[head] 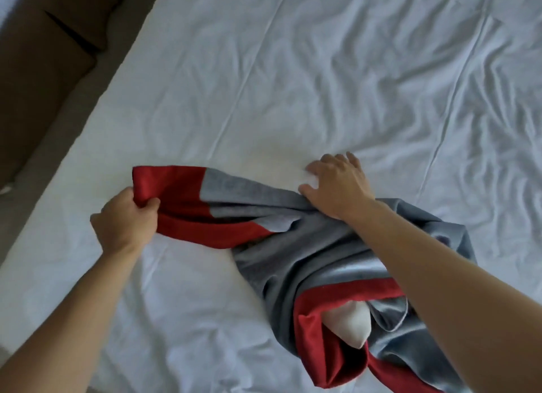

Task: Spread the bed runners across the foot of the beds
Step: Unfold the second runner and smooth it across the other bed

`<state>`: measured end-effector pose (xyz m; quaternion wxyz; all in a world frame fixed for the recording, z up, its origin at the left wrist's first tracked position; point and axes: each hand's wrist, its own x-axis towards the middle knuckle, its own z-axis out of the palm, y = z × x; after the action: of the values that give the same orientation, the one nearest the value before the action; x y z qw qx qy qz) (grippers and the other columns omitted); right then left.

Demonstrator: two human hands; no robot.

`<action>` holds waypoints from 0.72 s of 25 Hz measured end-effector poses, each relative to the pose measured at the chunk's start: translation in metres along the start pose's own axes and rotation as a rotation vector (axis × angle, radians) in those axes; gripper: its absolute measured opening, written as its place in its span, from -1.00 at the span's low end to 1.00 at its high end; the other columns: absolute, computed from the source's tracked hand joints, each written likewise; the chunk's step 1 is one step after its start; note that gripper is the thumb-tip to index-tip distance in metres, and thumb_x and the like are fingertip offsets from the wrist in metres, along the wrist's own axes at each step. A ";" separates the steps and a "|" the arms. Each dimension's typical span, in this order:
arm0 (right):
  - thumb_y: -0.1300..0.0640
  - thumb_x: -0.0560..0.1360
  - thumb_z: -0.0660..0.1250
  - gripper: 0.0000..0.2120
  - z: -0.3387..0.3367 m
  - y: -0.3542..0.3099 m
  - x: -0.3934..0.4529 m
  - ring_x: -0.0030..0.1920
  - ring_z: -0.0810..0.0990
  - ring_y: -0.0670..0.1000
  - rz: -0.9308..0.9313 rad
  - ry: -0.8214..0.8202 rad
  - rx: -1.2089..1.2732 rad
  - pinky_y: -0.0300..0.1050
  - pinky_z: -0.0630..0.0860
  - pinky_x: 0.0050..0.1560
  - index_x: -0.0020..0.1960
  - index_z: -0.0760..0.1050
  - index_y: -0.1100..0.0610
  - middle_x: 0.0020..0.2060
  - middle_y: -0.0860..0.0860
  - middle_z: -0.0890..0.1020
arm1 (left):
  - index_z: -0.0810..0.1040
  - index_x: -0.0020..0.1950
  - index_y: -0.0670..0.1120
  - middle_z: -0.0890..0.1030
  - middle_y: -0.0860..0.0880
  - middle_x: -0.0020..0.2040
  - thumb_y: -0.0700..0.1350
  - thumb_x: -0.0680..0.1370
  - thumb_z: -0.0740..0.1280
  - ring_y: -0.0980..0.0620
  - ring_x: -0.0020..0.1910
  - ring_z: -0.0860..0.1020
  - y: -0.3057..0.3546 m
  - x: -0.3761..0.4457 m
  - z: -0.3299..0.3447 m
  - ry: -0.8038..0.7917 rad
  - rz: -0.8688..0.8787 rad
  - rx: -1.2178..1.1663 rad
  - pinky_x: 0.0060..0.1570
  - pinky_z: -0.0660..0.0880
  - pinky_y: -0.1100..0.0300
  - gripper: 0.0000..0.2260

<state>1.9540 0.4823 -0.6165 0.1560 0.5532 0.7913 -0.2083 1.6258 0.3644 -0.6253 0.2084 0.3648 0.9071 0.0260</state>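
White, creased bed sheet [322, 70] filling nearly the whole view, with a brown floor [35, 70] along the upper left edge and a darker brown piece of furniture, perhaps an upholstered bench [67, 17], blurred in the far corner. Lying bunched on the sheet near the lower middle: a grey bed runner [293, 246] with red end bands, still crumpled, one red end drawn out to the left and the rest heaped under the right forearm toward the lower right. Left hand [124, 221] curled round the red end, thumb on top, pinching a fold of it just above the sheet. Right hand [337, 184] laid flat with fingers spread and straight, heel pressing the grey cloth, fingertips resting on the bare sheet beyond it. Small white pocket of sheet or lining showing through a gap in the folds at the lower right.
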 end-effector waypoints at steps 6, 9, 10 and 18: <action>-0.04 0.54 0.14 -0.70 0.008 -0.061 -0.002 0.18 0.53 0.07 -0.205 -0.113 0.032 0.09 0.17 0.48 0.11 0.61 -0.09 0.01 -0.03 0.67 | 0.53 0.28 -0.04 0.55 -0.05 0.27 -0.21 0.46 0.33 -0.14 0.27 0.46 0.060 -0.007 -0.004 0.233 0.639 0.094 0.20 0.28 -0.09 -0.61; -0.09 0.54 0.18 -0.71 0.010 -0.062 -0.008 0.19 0.52 0.07 -0.178 -0.121 -0.001 0.12 0.10 0.52 0.08 0.61 -0.03 -0.04 -0.01 0.66 | 0.64 0.10 0.02 0.65 0.02 0.01 -0.07 0.56 0.26 -0.07 0.06 0.51 0.133 -0.005 0.017 0.010 0.900 0.279 0.13 0.23 -0.02 -0.80; -0.10 0.54 0.19 -0.73 0.009 -0.060 -0.008 0.19 0.51 0.07 -0.149 -0.142 -0.004 0.13 0.08 0.53 0.04 0.60 -0.01 -0.07 -0.01 0.66 | 0.64 0.02 0.02 0.64 0.02 -0.10 -0.02 0.58 0.24 -0.07 -0.02 0.51 0.152 -0.007 0.026 -0.121 0.947 0.386 0.12 0.22 -0.02 -0.81; 0.06 0.60 0.14 -0.73 -0.027 -0.081 0.010 0.13 0.56 0.07 -0.079 0.037 -0.132 0.00 0.19 0.46 0.01 0.62 0.06 -0.03 0.01 0.66 | 0.55 -0.16 0.01 0.55 0.03 -0.32 0.01 0.51 0.29 0.01 -0.29 0.49 0.145 0.013 0.009 -0.451 0.981 0.479 0.08 0.21 0.00 -0.88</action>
<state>1.8738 0.4799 -0.5856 0.1692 0.5138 0.8273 -0.1513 1.7155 0.4784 -0.6090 0.2718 0.7750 0.5463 -0.1644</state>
